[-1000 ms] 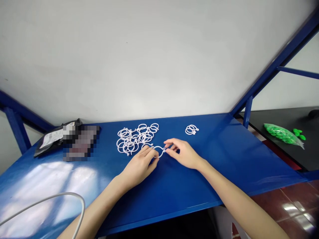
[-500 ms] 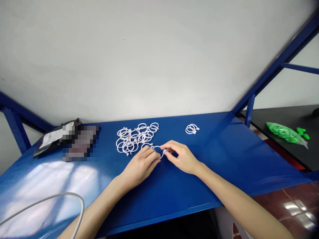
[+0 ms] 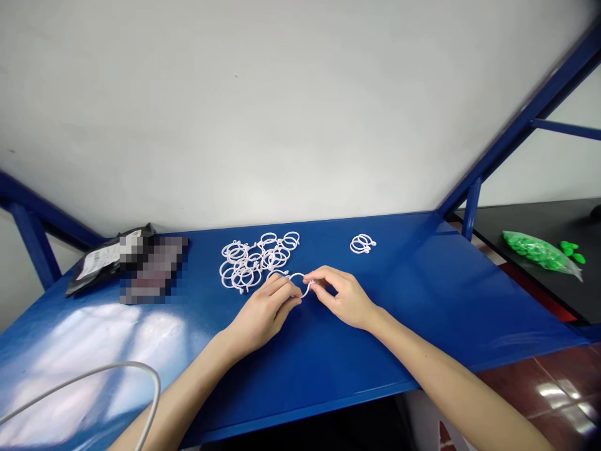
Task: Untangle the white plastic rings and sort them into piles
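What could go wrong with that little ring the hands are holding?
The white ring is thin and pinched between the left hand and right hand, so it might slip or spring away. The pile of loose rings lies close by the left hand, which could nudge it. The white cable crosses the view of the left forearm and might get in the way.

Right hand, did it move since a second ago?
Yes, the right hand has moved slightly left and toward the person, judged against the small ring pile.

White glare (patchy) washes the blue tabletop (image 3: 338,357) at left
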`<state>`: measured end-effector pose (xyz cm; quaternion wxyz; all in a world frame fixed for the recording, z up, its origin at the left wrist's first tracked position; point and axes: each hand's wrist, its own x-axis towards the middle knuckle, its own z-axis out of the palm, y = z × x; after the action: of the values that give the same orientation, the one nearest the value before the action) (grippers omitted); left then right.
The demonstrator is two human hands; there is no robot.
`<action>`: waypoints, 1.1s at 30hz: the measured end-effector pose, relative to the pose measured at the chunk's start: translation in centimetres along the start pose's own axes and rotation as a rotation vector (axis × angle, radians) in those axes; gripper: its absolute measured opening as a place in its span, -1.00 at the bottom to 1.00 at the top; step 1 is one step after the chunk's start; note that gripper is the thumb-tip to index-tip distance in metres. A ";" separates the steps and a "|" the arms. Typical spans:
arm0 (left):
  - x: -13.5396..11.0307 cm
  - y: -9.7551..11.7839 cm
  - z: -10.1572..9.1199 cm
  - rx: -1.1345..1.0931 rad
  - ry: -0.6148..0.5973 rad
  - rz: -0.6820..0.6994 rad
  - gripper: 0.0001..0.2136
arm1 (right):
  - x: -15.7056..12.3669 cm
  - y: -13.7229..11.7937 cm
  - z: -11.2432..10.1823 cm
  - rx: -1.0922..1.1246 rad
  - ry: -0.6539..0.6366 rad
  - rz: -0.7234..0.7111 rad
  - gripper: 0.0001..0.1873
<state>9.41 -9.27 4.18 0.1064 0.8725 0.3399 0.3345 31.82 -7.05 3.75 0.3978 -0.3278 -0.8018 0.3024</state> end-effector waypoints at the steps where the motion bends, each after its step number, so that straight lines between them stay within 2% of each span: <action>1: 0.0 0.1 0.0 0.001 0.009 0.004 -0.90 | 0.0 0.0 0.0 -0.014 0.010 -0.007 -0.81; 4: -0.1 0.0 -0.1 0.031 0.090 -0.016 -0.83 | 0.1 -0.1 -0.2 -0.052 0.046 -0.033 -0.84; 6: -0.1 -0.3 -0.2 0.076 0.161 -0.076 -0.75 | 0.2 -0.1 -0.4 -0.075 0.068 -0.056 -0.84; 8: -0.1 -0.9 -0.5 0.135 0.206 -0.144 -0.76 | 0.3 -0.2 -0.5 -0.103 0.086 -0.074 -0.85; 10: -0.1 -1.5 -0.6 0.199 0.202 -0.174 -0.84 | 0.3 -0.4 -0.6 -0.125 0.103 -0.091 -0.85; 13: -0.2 -2.3 -0.6 0.318 0.086 -0.168 -0.94 | 0.3 -0.5 -0.7 -0.140 0.116 -0.077 -0.86; 16: -0.4 -2.8 -0.2 0.449 -0.037 -0.185 -0.91 | 0.4 0.2 -0.8 -0.213 0.116 -0.002 -0.86; 20: -0.7 -3.2 0.0 0.523 -0.099 -0.225 -0.89 | 1.0 2.3 -2.1 -0.443 0.172 0.148 -0.83; 24: -0.8 -3.4 -0.1 0.519 -0.116 -0.227 -0.89 | 1.4 4.3 -4.8 -0.661 0.279 0.352 -0.86; 28: -0.6 -3.1 0.0 0.488 -0.123 -0.224 -0.84 | 1.3 5.6 -7.2 -0.839 0.345 0.444 -0.87; 33: -0.2 -2.1 -0.2 0.290 -0.045 -0.282 -0.83 | 1.0 6.8 -8.1 -0.923 0.380 0.511 -0.81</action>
<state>8.09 -7.84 3.39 0.0330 0.8297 0.5009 0.2442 40.03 -0.33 3.16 0.2649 -0.7005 -0.6602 -0.0575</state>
